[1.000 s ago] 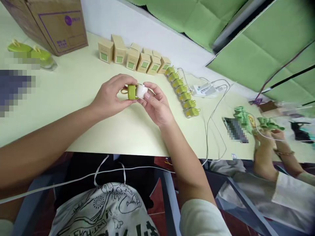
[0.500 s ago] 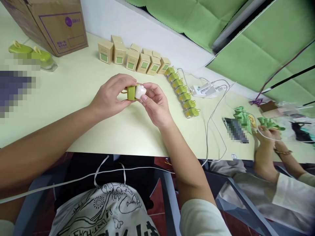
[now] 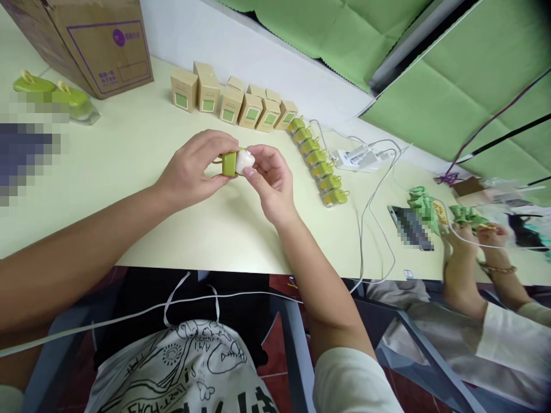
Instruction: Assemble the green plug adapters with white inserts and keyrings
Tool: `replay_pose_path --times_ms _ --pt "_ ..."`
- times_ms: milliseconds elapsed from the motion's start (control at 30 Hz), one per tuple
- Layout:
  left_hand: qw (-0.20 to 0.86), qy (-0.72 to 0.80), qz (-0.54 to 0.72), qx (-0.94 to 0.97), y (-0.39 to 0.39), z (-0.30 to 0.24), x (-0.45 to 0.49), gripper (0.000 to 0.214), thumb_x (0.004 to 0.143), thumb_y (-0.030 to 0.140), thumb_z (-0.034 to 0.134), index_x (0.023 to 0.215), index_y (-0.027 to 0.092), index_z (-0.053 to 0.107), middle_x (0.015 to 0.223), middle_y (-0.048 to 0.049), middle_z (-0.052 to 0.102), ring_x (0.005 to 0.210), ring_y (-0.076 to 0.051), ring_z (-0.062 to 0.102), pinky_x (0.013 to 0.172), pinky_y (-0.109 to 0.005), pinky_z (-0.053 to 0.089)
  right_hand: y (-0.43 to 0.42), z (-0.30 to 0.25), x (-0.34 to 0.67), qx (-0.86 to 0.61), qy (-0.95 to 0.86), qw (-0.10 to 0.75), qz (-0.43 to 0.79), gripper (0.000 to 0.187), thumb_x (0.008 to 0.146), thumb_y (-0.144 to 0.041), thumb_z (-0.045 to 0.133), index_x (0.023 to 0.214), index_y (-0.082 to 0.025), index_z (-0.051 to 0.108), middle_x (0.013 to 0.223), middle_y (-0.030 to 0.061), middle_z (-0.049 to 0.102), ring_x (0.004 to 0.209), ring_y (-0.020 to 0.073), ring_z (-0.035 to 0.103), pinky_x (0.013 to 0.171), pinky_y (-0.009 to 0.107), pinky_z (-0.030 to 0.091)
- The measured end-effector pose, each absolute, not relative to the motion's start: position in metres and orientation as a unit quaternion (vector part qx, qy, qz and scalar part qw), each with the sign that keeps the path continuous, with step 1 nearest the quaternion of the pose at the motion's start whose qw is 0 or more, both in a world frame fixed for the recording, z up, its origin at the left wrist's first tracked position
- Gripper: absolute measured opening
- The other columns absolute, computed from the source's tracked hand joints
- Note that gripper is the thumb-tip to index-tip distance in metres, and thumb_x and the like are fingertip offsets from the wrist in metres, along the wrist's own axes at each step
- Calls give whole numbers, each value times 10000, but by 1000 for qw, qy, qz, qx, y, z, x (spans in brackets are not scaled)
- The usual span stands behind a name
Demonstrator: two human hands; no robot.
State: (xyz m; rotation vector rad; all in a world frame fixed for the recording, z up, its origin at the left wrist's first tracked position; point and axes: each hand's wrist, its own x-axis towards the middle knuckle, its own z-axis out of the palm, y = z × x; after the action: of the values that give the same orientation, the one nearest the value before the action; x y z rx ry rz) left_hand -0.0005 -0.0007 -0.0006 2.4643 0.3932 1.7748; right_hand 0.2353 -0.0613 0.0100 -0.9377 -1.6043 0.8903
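Note:
A small green case [image 3: 229, 164] with a cord loop at its left end is held above the table, and a glossy white rounded piece [image 3: 245, 161] sits at its right end. My left hand [image 3: 196, 167] grips the green case between thumb and fingers. Thumb and fingertips of my right hand [image 3: 271, 180] are closed on the white piece. To the right, several clear containers with green looped lids [image 3: 322, 170] stand in a slanting row. Behind my hands, several small tan cartons [image 3: 231, 104] with green labels line up.
A large cardboard box [image 3: 107, 51] stands at the back left, near more green-lidded containers [image 3: 77, 103]. White cables [image 3: 370, 218] run from a power strip [image 3: 355, 160] over the table edge. Farther right, another person's hands [image 3: 491, 235] work by green cloth [image 3: 424, 206] and a phone [image 3: 408, 226].
My right hand has shifted very slightly left, its thumb still on the white piece. My left hand stays put. The other person's hand at the right has moved right, away from its fellow.

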Motion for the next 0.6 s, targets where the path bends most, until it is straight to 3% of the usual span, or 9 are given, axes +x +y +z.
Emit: replay_pose_path --times_ms 167,333,600 --pt "119 184 562 797 -9 3 -1 419 1113 335 841 1517 431 788 1470 -45 875 1359 -325 866 1145 -575 755 -57 1 230 -398 -667 522 354 728 1019 -892 879 1491 -363 714 1472 88 838 1490 325 801 1243 572 767" --pt "57 155 574 802 -13 5 -1 503 1072 268 835 1551 405 762 1422 -48 888 1292 -287 876 1043 -516 786 -58 2 228 -392 -650 534 373 742 992 -912 893 1478 -369 754 1440 81 875 1469 324 831 1245 567 769" --pt "105 192 551 805 -15 4 -2 438 1095 309 814 1524 396 791 1504 -31 885 1354 -302 873 1081 -530 799 -66 12 223 -413 -605 546 405 791 871 -928 991 1408 -369 834 1424 73 911 1483 352 842 1293 615 744"
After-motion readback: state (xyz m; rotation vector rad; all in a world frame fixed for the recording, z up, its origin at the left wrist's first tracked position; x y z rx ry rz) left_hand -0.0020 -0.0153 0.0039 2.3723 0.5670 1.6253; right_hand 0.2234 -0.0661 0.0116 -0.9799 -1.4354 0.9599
